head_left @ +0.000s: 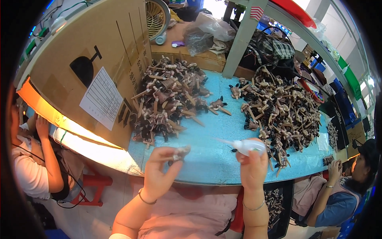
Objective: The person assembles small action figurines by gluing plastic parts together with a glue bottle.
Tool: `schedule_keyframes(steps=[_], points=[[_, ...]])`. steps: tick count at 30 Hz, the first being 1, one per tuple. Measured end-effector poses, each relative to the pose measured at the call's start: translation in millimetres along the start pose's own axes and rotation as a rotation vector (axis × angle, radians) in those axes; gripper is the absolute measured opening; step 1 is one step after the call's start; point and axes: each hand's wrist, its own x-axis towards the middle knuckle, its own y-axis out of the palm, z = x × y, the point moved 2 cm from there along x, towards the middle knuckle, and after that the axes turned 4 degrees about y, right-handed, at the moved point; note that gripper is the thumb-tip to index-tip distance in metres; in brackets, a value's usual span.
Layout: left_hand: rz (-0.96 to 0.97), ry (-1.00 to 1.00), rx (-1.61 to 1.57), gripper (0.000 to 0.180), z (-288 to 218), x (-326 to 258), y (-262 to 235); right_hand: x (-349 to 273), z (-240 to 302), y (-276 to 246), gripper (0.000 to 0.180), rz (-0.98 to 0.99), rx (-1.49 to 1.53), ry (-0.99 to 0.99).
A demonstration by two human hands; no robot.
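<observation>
My left hand [160, 169] is closed on a small toy figure [182, 153], pinched between thumb and fingers above the near edge of the blue table [203, 159]. In my right hand [254, 169] is a small white squeeze bottle [251, 146] with a thin nozzle, which points left toward the figure without touching it. A large heap of brown and grey toy figures [165, 95] with tan stick-like parts lies ahead on the left. Another big heap of figures [282, 111] covers the table's right side. One loose figure [217, 104] rests between the heaps.
A tall cardboard box [107, 47] stands at the left edge. Behind are a fan [156, 20], clear plastic bags [207, 30] and a grey post [242, 40]. A black tray [288, 199] holds small parts. People sit at left [36, 167] and right [338, 199].
</observation>
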Motion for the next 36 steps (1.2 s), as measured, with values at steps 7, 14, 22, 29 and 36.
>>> schedule_keyframes(steps=[7, 14, 22, 29, 36], points=[[0.106, 0.742, 0.875, 0.04, -38, 1, 5, -43, 51, 14, 0.051, -0.019, -0.42, -0.688], [0.086, 0.783, 0.932, 0.041, -44, -4, 6, -65, 57, 30, 0.051, 0.072, -0.722, -0.764], [0.081, 0.783, 0.956, 0.036, -44, -6, 4, -66, 63, 32, 0.044, 0.136, -0.732, -0.704], [0.075, 0.781, 0.955, 0.035, -45, -6, 7, -66, 68, 35, 0.045, 0.167, -0.769, -0.669], [0.08, 0.774, 0.957, 0.037, -45, -7, 7, -66, 70, 36, 0.046, 0.197, -0.74, -0.67]])
